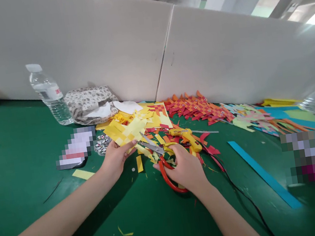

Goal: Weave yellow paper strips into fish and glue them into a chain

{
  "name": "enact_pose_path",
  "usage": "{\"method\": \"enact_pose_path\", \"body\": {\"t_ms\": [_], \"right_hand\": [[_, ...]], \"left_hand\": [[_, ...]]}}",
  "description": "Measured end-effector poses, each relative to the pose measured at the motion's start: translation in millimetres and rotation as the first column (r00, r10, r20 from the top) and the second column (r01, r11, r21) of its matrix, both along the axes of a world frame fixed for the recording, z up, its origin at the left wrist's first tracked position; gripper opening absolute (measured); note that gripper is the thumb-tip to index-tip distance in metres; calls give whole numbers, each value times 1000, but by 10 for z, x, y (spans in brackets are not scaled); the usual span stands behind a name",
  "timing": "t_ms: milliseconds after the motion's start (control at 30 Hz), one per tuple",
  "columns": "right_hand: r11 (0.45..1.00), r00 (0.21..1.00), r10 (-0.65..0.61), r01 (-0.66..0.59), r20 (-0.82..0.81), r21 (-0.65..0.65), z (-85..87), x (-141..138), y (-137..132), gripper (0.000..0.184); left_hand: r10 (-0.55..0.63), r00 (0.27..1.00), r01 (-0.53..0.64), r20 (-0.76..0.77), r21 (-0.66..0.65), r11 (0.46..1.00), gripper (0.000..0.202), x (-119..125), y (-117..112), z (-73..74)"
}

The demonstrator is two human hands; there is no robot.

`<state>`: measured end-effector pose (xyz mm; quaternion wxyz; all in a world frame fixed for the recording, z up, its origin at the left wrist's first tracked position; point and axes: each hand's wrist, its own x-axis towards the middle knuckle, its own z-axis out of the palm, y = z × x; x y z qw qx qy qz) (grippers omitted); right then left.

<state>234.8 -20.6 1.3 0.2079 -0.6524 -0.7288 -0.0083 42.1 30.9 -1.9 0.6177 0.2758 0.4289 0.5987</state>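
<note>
Both forearms enter from the near edge of the green tabletop (19, 160) and meet near its centre. Left hand (113, 159): fingers closed on the near-left edge of the yellow woven paper (127, 132), thumb on top. Right hand (186, 168): clenched through the red handle loops of the scissors (159, 150). The scissors lie between the two hands, just right of the left fingertips. Long axis: diagonal, handles toward the near right, blade tips toward the far left, aimed at the yellow woven paper. Blades stand slightly parted at the paper's lower edge. A yellow glue gun (187, 135) lies just beyond the right hand, among paper scraps. A water bottle (50, 96) stands upright toward the far left edge. A blue strip (263, 175) lies flat, well right of the hands.
</note>
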Motion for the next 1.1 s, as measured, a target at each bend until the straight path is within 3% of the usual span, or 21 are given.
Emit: {"method": "enact_pose_path", "body": {"t_ms": [267,633,867,1100], "right_hand": [[1000,1000,20,-20,6,-16,-2,-5,-4,44],[999,999,39,-39,10,-9,31,-38,-49,43],[997,996,78,-79,33,26,-6,-69,-57,46],[996,997,74,-76,25,45,-13,-94,-55,46]], "left_hand": [[-119,988,120,98,-3,993,37,54,-66,-90],[-280,957,281,74,-9,960,48,108,-215,-105],[-251,967,253,49,-29,967,46,104,-197,-153],[-220,976,220,5,-66,973,26,111,-204,-99]]}}
